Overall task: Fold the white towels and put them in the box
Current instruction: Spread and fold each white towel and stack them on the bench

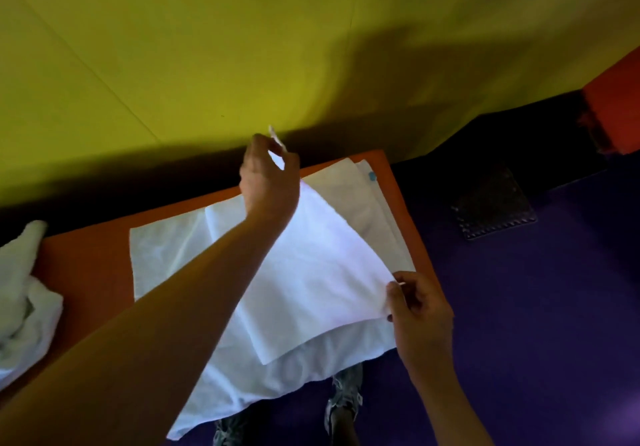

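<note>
**White towel mid-fold, both hands pinching corners**

White towel (311, 265) lies spread on orange table (86, 265), near edge draping off twd the person's legs. Top layer lifted & angled over the flat layer below; small blue tag (372, 176) at far edge. Left hand (268, 182) pinches far corner, raised off the table, fingers curled round the cloth. Right hand (417, 310) pinches near-right corner betw thumb & fingers. Crumpled white towels (24, 293) sit at table's left end, cut off by frame edge. Blurry; layer count hard to tell. Orange shape (613, 113) at right too dim to ID. Purple floor (536, 341), dark grate (493, 206).
</note>
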### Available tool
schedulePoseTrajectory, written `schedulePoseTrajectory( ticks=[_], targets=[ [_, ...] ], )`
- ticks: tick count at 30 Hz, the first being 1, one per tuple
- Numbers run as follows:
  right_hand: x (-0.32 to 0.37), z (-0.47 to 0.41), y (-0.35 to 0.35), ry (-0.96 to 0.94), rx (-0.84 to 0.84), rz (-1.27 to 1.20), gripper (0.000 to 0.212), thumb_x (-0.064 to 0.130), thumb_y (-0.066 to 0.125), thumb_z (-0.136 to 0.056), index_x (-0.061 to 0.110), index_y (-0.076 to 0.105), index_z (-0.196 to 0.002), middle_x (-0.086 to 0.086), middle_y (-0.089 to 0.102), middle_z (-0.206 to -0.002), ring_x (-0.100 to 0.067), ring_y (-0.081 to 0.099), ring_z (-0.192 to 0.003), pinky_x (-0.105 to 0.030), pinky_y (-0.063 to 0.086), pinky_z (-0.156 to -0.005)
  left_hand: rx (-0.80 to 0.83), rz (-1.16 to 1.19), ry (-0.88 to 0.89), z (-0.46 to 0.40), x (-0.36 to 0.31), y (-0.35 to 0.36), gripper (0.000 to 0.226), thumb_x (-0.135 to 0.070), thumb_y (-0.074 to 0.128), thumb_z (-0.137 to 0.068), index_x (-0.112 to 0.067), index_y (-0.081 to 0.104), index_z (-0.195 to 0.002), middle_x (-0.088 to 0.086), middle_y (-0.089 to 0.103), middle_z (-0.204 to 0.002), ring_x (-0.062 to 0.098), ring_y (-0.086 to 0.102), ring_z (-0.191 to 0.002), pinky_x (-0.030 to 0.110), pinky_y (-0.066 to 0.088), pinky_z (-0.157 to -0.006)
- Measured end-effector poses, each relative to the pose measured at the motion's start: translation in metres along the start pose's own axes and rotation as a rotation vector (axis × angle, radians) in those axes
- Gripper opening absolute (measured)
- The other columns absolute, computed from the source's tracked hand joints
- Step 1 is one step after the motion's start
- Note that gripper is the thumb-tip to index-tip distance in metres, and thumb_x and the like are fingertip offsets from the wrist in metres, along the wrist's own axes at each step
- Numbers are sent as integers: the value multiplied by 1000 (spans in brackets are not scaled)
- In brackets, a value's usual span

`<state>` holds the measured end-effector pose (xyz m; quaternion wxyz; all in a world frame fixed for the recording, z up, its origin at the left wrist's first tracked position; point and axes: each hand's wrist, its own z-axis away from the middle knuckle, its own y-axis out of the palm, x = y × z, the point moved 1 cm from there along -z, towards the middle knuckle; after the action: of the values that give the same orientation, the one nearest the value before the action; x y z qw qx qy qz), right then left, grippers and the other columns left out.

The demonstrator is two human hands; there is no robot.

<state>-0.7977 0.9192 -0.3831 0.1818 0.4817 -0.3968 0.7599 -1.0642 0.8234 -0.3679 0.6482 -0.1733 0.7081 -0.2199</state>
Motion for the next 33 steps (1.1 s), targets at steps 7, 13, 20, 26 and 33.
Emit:
schedulePoseTrajectory(
  ticks=[7, 13, 20, 26, 33],
  targets=[
    [-69, -77, -32, 73, 75, 155, 16, 22, 61, -96, 38, 62, -90, 1, 66, -70, -21, 66, -62, -46, 56, -57, 72, -127, -43, 13, -16, 108, 11, -17, 55, -96, -7, 56, -101, 10, 64, -106, 32, 59, -96, 32, 33, -67],
    [-120, -125, -28, 145, 188, 360, 9, 23, 57, -96, 29, 61, -101, 11, 67, -88, -5, 62, -71, -23, 46, -54, 247, -210, -46, 34, 13, 139, 28, -28, 62, -97, -19, 55, -123, 4, 55, -132, 24, 63, -100, 34, 46, -82],
    [-130, -143, -27, 154, 247, 499, 8, 20, 61, -91, 22, 61, -100, 7, 62, -91, -12, 60, -74, -27, 45, -57, 195, -404, -242, 146, 109, 47, 20, -19, 63, -94, -23, 56, -113, 7, 57, -115, 33, 61, -96, 39, 46, -78],
    [-132, -130, -21, 74, 213, 547, 23, 27, 62, -90, 20, 59, -112, 1, 57, -106, -20, 60, -86, -37, 54, -74, 133, -462, -694, 220, 149, -12, 46, -26, 70, -90, -12, 46, -127, 20, 59, -121, 41, 52, -113, 47, 40, -90],
    [-136, -84, -13, 258, 263, 418, 22, 27, 54, -97, 12, 63, -84, -2, 64, -73, -22, 63, -69, -34, 48, -56, 115, -108, -953, 230, 159, -18, 22, -23, 66, -94, -3, 65, -104, 17, 66, -100, 37, 69, -81, 52, 57, -87]
  ],
)
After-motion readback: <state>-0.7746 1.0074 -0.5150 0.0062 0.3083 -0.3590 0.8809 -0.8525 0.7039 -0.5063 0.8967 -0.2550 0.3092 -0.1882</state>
